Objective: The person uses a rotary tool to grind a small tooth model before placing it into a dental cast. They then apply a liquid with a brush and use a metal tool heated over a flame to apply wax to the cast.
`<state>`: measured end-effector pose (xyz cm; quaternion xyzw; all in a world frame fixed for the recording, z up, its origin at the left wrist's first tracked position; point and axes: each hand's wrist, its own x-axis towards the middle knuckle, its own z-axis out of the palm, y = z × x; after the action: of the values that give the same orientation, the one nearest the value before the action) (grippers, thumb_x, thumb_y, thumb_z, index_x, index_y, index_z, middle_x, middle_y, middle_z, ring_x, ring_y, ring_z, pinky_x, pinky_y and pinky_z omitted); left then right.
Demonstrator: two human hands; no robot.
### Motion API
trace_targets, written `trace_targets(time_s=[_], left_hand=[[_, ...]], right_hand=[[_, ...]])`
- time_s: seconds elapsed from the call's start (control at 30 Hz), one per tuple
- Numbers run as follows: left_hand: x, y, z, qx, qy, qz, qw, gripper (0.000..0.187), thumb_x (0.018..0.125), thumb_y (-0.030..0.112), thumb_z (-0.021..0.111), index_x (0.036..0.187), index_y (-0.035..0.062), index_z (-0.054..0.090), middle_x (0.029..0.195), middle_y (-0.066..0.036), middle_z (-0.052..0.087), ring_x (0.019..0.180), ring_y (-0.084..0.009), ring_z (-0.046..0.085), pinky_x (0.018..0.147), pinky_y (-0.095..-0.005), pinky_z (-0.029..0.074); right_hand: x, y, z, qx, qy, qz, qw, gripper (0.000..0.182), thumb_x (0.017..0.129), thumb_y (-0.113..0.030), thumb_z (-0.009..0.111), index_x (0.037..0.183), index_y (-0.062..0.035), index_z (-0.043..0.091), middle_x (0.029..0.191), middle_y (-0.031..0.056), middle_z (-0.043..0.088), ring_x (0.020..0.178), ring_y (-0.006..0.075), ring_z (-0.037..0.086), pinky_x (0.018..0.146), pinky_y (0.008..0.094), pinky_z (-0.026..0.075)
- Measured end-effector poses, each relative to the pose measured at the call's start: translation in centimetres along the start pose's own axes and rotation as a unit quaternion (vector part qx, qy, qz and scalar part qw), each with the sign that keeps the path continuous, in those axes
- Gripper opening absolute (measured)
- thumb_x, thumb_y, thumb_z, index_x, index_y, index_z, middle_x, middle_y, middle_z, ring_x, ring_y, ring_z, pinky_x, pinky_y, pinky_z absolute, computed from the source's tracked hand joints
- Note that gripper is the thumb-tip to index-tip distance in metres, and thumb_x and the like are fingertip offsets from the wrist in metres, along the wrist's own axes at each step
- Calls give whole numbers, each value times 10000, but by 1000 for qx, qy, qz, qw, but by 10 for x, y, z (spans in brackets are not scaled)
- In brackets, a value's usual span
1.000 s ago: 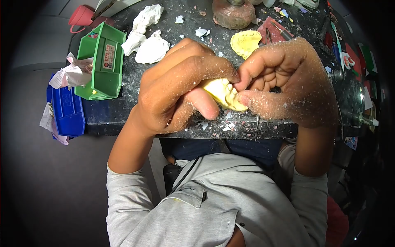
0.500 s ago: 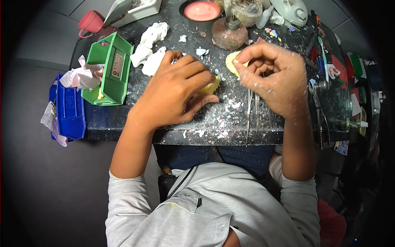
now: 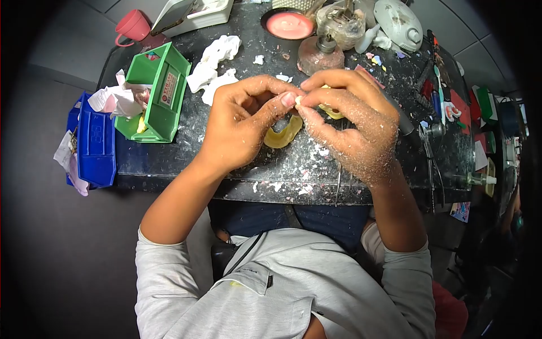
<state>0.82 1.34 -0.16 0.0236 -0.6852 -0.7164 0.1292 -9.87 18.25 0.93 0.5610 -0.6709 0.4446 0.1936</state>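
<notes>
Fingers [image 3: 289, 100] of both hands pinch 1 tiny white fragment [image 3: 298, 100]; dusty skin could let it slip onto the littered tabletop [image 3: 339, 169].

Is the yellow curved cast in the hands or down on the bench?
Down on the bench. The yellow cast lies on the black benchtop under the left hand; both hands' fingertips pinch a small white bit above it.
</notes>
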Motion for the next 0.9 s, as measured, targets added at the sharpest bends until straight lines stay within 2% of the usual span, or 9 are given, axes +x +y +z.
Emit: trace_targets(time_s=[0.13, 0.37, 0.6, 0.67, 0.7, 0.73, 0.8, 0.83, 0.9], left_hand=[[2, -3, -2, -78, -14, -36, 996, 190, 964, 104, 668, 1078, -46, 690, 923, -82, 705, 803, -129, 637, 757, -272, 506], [2, -2, -4, -93, -49, -37, 994, 208, 965, 121, 671, 1092, -44, 669, 924, -84, 699, 804, -125, 625, 750, -267, 496], [1, -6, 3, -66, -24, 51, 996, 156, 962, 62, 663, 1082, -34, 634, 999, -117, 698, 862, -131, 644, 758, -255, 510], [2, -7, 4, -61, -14, 71, 996, 155, 962, 47, 657, 1090, -34, 624, 1024, -133, 697, 900, -140, 657, 783, -262, 523], [2, -8, 5, -58, -10, 95, 994, 158, 961, 34, 652, 1097, -35, 611, 1050, -149, 693, 938, -159, 662, 824, -284, 530], [2, -8, 4, -54, -5, 119, 991, 162, 960, 21, 646, 1104, -35, 598, 1075, -165, 689, 977, -177, 668, 866, -307, 536], [1, -8, 2, 0, 2, 151, 989, 157, 958, -1, 635, 1102, -40, 589, 1086, -173, 685, 989, -196, 669, 897, -321, 529], [0, -8, 1, 53, 7, 181, 982, 153, 955, -23, 625, 1099, -45, 579, 1097, -181, 682, 1001, -216, 670, 928, -335, 523], [0, -9, -1, 118, 17, 216, 969, 155, 944, -44, 623, 1092, -55, 578, 1088, -188, 686, 985, -218, 667, 907, -328, 521]], right_hand=[[-1, 2, 0, 24, 13, 14, 1000, 197, 708, -25, 814, 883, -42, 723, 924, 70, 687, 859, 211, 663, 737, 317, 548], [-1, 2, -3, 49, -3, 23, 999, 198, 710, -11, 806, 891, -41, 731, 929, 72, 674, 856, 201, 656, 743, 322, 542], [-1, 5, -10, 40, 1, 29, 999, 193, 713, -4, 808, 885, -30, 723, 943, 73, 674, 813, 180, 645, 714, 297, 536], [2, 5, -21, -13, 13, 97, 995, 193, 730, -19, 811, 897, -25, 715, 961, 74, 679, 809, 170, 651, 704, 293, 539], [1, 12, -26, -42, 12, 174, 984, 230, 744, -33, 813, 948, -21, 707, 997, 94, 674, 846, 172, 660, 675, 298, 545], [0, 18, -29, -118, 29, 206, 971, 284, 756, -85, 818, 1001, -12, 694, 1040, 129, 667, 897, 250, 665, 738, 357, 546], [-11, 37, -41, -291, -60, 240, 924, 329, 781, -155, 815, 1031, 6, 676, 1087, 181, 658, 952, 346, 645, 831, 421, 518], [-16, 42, -44, -290, -60, 241, 924, 329, 781, -155, 815, 1031, 6, 676, 1087, 181, 658, 952, 346, 645, 831, 421, 518], [-20, 46, -47, -271, -164, 332, 888, 326, 818, -194, 787, 1020, 31, 665, 1075, 221, 661, 996, 409, 625, 903, 458, 478]])
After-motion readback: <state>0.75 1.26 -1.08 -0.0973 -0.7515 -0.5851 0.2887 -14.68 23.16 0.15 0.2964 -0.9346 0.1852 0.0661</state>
